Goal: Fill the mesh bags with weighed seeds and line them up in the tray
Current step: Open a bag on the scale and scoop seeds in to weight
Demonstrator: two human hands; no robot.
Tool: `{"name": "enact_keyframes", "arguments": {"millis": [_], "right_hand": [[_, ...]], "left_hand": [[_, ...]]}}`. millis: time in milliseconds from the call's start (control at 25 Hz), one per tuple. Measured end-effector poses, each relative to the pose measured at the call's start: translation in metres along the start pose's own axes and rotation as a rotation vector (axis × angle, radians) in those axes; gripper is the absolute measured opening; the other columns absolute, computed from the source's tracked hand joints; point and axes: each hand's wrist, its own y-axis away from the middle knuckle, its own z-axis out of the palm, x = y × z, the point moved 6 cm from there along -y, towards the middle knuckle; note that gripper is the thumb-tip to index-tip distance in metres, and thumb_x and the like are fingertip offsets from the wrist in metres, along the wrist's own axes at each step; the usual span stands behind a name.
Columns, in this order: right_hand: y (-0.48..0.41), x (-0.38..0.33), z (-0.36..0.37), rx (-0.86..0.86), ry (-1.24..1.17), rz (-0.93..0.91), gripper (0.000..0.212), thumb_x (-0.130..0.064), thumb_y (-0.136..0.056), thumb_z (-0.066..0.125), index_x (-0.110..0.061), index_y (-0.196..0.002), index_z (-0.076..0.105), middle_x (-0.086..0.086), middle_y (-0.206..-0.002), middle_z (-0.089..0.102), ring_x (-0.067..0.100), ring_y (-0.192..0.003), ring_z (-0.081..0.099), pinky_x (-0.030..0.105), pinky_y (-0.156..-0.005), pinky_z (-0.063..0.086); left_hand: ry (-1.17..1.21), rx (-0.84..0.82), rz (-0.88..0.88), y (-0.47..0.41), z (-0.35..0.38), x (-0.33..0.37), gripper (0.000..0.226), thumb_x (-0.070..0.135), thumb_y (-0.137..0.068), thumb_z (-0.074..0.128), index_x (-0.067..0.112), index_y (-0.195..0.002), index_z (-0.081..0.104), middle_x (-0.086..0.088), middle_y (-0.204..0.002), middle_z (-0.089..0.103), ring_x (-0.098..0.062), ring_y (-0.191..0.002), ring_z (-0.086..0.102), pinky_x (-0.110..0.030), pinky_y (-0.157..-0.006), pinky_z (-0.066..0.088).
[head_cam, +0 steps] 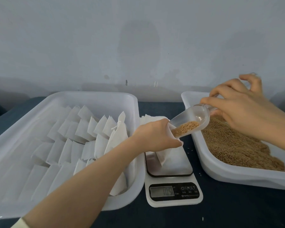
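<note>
White plastic forms the left tray [95, 94] on the dark blue bench [229, 204], and it is packed with lined-up bags [82, 129] of white mesh, leaning on one another in overlapping rows from its far side to its near edge. A bare forearm reaches across that tray's right rim, and the left hand [155, 135] is closed round the mouth of an open bag [163, 156]. It holds the mouth up while the bag's lower end hangs down to the steel plate of the scale [173, 178], which sits on the bench between the two trays. The scale's grey display is lit at its near end, but the digits are too blurred for me to read with any certainty. Just beyond the scale, against the left tray's right wall, lies a small stack of spare bags [148, 118]. A clear plastic scoop [193, 118] slants down from the right with its lip tucked in at the left hand, right at the bag's mouth. Golden-brown seeds [186, 128] are gathered in its lower end. The right hand [240, 109] pinches the scoop's handle between thumb and first fingers, with the other fingers lifted and curled clear of it. Under that hand is the right tray [237, 176], also white, holding a broad seed heap [234, 145] that fills most of its floor. A pale grey wall [138, 38] runs behind everything.
</note>
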Motion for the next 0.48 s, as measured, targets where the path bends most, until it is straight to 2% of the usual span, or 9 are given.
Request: {"name": "enact_keyframes", "arguments": {"millis": [160, 320, 480], "right_hand": [[-0.006, -0.004, -0.005, 0.046, 0.047, -0.065, 0.044, 0.007, -0.058, 0.083, -0.012, -0.097, 0.073, 0.012, -0.092, 0.065, 0.038, -0.094, 0.057, 0.054, -0.098, 0.018], [-0.007, -0.014, -0.013, 0.117, 0.131, -0.156, 0.046, 0.014, -0.057, 0.076, -0.009, -0.096, 0.07, 0.014, -0.094, 0.063, 0.038, -0.097, 0.056, 0.054, -0.101, 0.015], [-0.002, -0.029, -0.025, 0.308, 0.298, -0.269, 0.034, 0.015, -0.078, 0.05, -0.01, -0.093, 0.068, 0.011, -0.095, 0.065, 0.033, -0.097, 0.062, 0.048, -0.102, 0.019]], "left_hand": [[0.03, -0.003, -0.038, 0.002, -0.002, -0.001, 0.033, 0.061, -0.071, 0.066, 0.041, -0.074, 0.04, 0.028, -0.071, 0.049, 0.007, -0.069, 0.049, -0.02, -0.057, 0.035], [0.039, 0.007, -0.057, 0.001, 0.0, -0.002, 0.036, 0.061, -0.069, 0.067, 0.032, -0.08, 0.05, 0.022, -0.07, 0.054, 0.006, -0.072, 0.053, -0.02, -0.059, 0.037], [0.064, 0.004, -0.084, 0.001, -0.001, -0.003, 0.043, 0.063, -0.068, 0.069, 0.037, -0.096, 0.049, 0.021, -0.083, 0.054, 0.001, -0.083, 0.054, -0.026, -0.072, 0.046]]}}
